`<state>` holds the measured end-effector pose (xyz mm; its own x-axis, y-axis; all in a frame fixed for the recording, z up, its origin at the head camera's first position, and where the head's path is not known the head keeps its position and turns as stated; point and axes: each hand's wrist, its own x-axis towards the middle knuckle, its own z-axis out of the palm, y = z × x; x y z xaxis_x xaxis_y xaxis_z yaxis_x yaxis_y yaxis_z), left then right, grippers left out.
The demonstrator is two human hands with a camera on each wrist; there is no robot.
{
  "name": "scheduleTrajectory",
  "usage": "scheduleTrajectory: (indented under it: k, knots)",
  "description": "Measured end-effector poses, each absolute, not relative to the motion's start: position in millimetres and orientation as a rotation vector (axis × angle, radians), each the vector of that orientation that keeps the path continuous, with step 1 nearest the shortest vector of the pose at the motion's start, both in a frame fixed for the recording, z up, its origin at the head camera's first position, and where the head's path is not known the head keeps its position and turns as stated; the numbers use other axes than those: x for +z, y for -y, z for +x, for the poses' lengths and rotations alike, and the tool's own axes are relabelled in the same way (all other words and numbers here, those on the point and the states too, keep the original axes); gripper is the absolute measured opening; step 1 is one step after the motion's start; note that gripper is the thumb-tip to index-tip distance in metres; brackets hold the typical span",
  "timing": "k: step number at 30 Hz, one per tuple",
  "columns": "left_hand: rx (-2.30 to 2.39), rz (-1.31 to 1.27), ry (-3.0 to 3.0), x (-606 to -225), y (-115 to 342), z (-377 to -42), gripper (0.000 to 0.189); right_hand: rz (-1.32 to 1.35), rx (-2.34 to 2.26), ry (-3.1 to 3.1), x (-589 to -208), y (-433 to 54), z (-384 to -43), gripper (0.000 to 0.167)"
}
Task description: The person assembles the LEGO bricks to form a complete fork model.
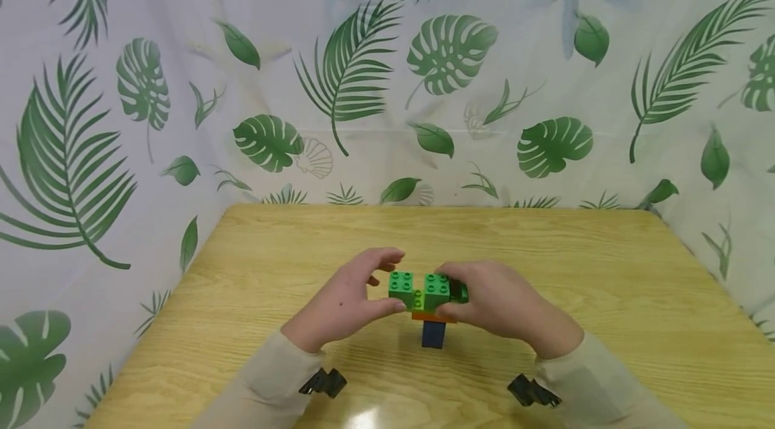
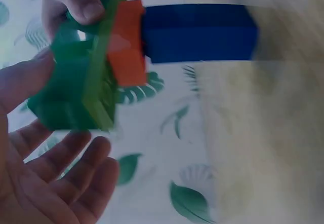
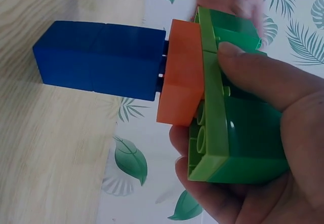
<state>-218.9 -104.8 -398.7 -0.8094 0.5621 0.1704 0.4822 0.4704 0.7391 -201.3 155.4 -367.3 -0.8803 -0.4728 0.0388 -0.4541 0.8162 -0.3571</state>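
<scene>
A stack of toy building bricks stands upright on the wooden table. Its base is a blue brick column, topped by an orange brick and a lime-green layer. Dark green bricks with studs sit on top. My right hand grips the green upper part on the right, thumb on the near side and fingers on the far side. On the left, my left hand is spread around a green brick; its thumb is right at the brick, while the fingers stand apart from it.
The wooden table reaches back to a white curtain printed with green leaves, which also runs along the left and right sides. Black straps show at both sleeve cuffs.
</scene>
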Motion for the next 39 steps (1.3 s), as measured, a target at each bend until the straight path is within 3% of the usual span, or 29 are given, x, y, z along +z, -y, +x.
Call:
scheduleTrajectory:
  k: [9,39]
  knots:
    - [0.646,1.142,-2.742,-372,67,-226,0.05,-0.77,-0.628,-2.944,-366,-158,-201,0.036]
    - [0.54,1.167,-2.733,-371,57,-222,0.039,-0.923,-0.507,-2.9,-367,-165,-203,0.024]
